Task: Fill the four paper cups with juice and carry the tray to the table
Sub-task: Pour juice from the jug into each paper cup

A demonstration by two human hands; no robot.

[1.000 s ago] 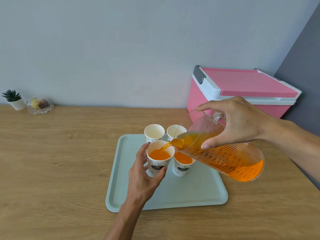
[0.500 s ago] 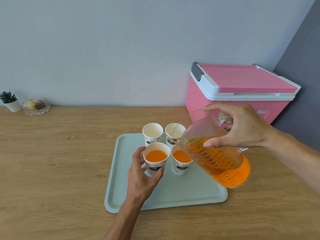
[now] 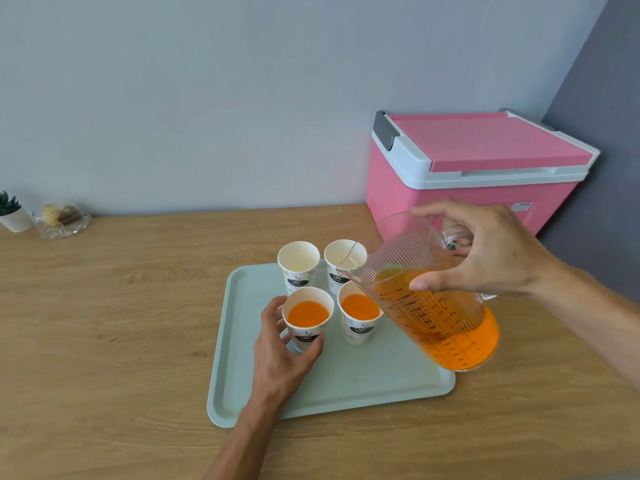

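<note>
Two of four white printed paper cups hold orange juice: front-left cup (image 3: 306, 336) and front-right cup (image 3: 360, 327). Rear-left cup (image 3: 298, 268) and rear-right cup (image 3: 334, 258) look empty. All four stand upright, clustered at the far middle of the pale green plastic tray (image 3: 242, 341), which sits on the wood-grain counter (image 3: 121, 323).

Left hand (image 3: 277, 355) is wrapped round the front-left cup, thumb and fingers curled on its wall. Right hand (image 3: 485, 258) clamps the handle side of the clear ribbed plastic measuring jug (image 3: 433, 317), roughly half full. The jug's long axis leans up and left, base to the right, spout just over the rear-right cup's near rim. No stream visible.

Key relation: the empty cups lie behind the full ones, farther from the person. The spout is already at the rear-right one; the steadying hand is a row short. Thin paper walls, probably tippy when empty.

Beyond: pink hard cooler with white rim (image 3: 467, 168), small white plant pot (image 3: 14, 216), cut-glass dish (image 3: 62, 220).
</note>
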